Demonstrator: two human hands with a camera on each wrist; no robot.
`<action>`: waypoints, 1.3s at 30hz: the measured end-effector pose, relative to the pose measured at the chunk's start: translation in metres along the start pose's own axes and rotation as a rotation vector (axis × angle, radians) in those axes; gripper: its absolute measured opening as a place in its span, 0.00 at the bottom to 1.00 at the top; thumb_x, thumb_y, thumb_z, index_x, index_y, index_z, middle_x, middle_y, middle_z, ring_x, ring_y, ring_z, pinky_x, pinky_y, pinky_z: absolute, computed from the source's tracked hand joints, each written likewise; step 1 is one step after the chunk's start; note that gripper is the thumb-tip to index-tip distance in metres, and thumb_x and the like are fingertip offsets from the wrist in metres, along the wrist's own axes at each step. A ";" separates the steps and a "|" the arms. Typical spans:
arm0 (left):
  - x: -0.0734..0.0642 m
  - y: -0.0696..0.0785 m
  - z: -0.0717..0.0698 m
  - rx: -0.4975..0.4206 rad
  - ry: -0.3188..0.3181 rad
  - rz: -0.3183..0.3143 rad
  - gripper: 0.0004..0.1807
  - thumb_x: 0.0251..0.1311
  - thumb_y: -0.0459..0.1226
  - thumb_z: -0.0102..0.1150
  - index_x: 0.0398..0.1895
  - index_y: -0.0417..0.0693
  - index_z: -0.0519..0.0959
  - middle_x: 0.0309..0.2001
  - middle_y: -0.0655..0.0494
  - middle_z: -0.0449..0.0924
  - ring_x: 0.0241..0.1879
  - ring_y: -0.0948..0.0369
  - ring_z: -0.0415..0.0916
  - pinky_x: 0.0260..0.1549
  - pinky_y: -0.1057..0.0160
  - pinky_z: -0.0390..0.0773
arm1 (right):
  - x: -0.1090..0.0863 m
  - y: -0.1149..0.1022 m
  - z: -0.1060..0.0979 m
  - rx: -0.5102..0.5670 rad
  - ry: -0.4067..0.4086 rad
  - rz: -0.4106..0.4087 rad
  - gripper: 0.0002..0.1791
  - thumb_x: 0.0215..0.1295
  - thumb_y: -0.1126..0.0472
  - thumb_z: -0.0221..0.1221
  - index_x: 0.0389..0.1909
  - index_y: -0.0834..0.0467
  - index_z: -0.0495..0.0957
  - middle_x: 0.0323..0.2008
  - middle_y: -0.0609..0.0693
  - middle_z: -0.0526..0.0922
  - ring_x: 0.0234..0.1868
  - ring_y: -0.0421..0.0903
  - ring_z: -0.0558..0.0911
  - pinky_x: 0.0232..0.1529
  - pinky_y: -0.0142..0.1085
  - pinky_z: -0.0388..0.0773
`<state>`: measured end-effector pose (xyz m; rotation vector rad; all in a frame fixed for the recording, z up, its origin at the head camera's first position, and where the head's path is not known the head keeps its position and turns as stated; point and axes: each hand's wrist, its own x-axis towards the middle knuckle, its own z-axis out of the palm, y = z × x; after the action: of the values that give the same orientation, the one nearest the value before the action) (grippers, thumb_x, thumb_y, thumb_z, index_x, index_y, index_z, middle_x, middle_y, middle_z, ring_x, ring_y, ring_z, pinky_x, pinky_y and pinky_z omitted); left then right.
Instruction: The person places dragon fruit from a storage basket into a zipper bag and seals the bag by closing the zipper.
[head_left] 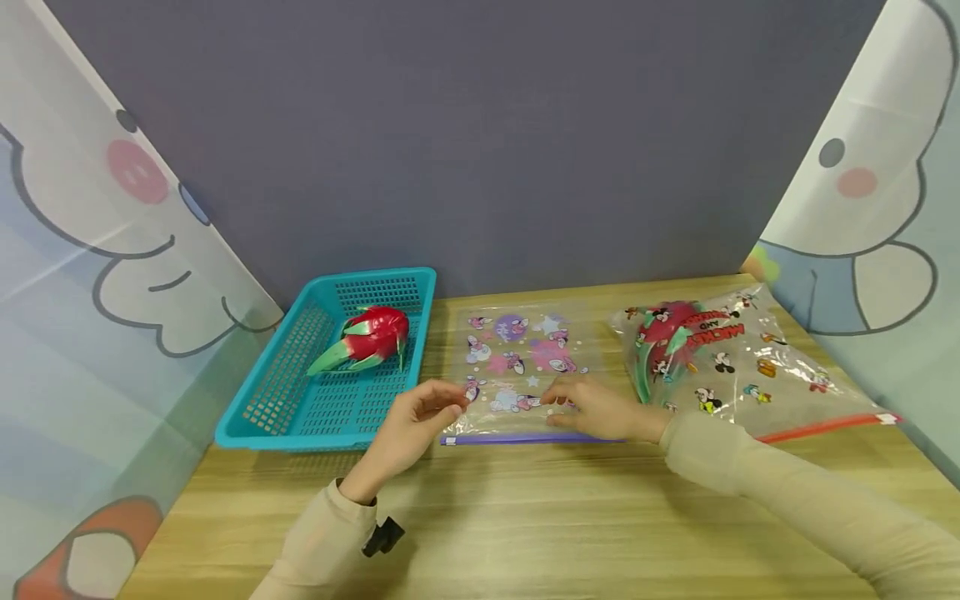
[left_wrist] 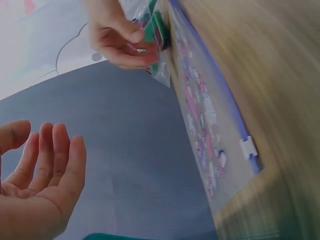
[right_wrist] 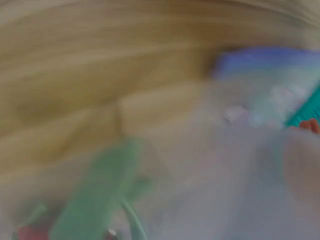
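A clear slider zip bag [head_left: 532, 342] printed with pink and purple figures lies flat, its purple zip strip [head_left: 510, 438] towards me. Over its near left corner my left hand [head_left: 412, 421] hovers with loosely bent fingers and nothing held. The left wrist view shows this hand [left_wrist: 45, 185] palm up, apart from the bag. My right hand [head_left: 596, 407] is above the bag's near right part, fingers relaxed and nothing in them. Right of it, a second clear zip bag [head_left: 795, 367] with cartoon mouse prints and a red zip contains a red-and-green dragon fruit [head_left: 663, 333].
A turquoise plastic basket [head_left: 330, 442] stands at the left with another dragon fruit [head_left: 378, 333] inside. Behind the wooden table [head_left: 525, 525] rises a dark grey panel [head_left: 480, 150], and printed cloth hangs on both sides. Motion blurs the right wrist view.
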<state>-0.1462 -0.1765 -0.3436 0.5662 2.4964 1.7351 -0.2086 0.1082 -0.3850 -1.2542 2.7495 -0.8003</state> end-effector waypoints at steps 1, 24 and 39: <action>0.000 -0.001 0.000 -0.001 -0.002 -0.002 0.11 0.61 0.34 0.54 0.47 0.42 0.76 0.44 0.42 0.79 0.43 0.58 0.79 0.43 0.66 0.78 | 0.001 0.003 0.005 -0.001 -0.014 0.001 0.14 0.58 0.57 0.61 0.44 0.59 0.79 0.39 0.49 0.81 0.40 0.45 0.79 0.42 0.38 0.77; 0.001 -0.012 0.010 0.015 -0.016 -0.065 0.12 0.62 0.36 0.54 0.45 0.38 0.76 0.44 0.38 0.78 0.43 0.60 0.78 0.43 0.68 0.77 | 0.007 0.018 0.044 0.261 -0.021 0.015 0.13 0.49 0.59 0.68 0.36 0.60 0.81 0.33 0.47 0.79 0.33 0.39 0.75 0.35 0.29 0.76; 0.001 -0.015 0.013 -0.009 -0.017 -0.077 0.12 0.62 0.36 0.53 0.45 0.37 0.77 0.44 0.40 0.79 0.44 0.56 0.79 0.43 0.68 0.77 | 0.012 0.016 0.038 0.257 -0.066 0.058 0.04 0.56 0.63 0.62 0.30 0.58 0.84 0.28 0.44 0.81 0.31 0.35 0.76 0.34 0.26 0.75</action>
<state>-0.1480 -0.1695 -0.3624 0.4756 2.4634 1.7056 -0.2193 0.0917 -0.4231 -1.1244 2.5193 -1.0461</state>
